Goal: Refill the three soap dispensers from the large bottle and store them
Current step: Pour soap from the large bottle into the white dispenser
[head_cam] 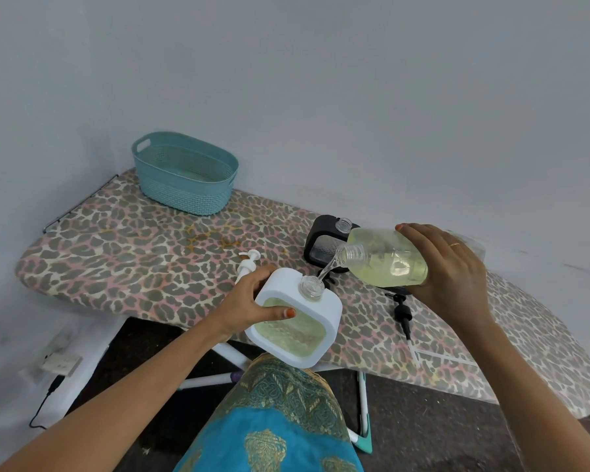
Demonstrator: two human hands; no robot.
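My left hand (pixel 249 303) grips a white square soap dispenser (pixel 327 313), held tilted at the near edge of the ironing board, its pump off and its clear neck open. My right hand (pixel 452 267) grips the large clear bottle (pixel 385 258) of pale yellow soap, tipped on its side. A thin stream runs from the bottle's mouth into the dispenser's neck. Pale green liquid shows through the dispenser's window. A black dispenser (pixel 321 241) stands behind the bottle, uncapped. A white pump (pixel 247 265) lies by my left hand and a black pump (pixel 404 316) lies under my right wrist.
A teal woven basket (pixel 184 175) stands at the far left end of the leopard-print ironing board (pixel 126 253), against the wall. A power strip (pixel 60 362) with a black cable lies on the floor at the left. The board's white legs show below its near edge.
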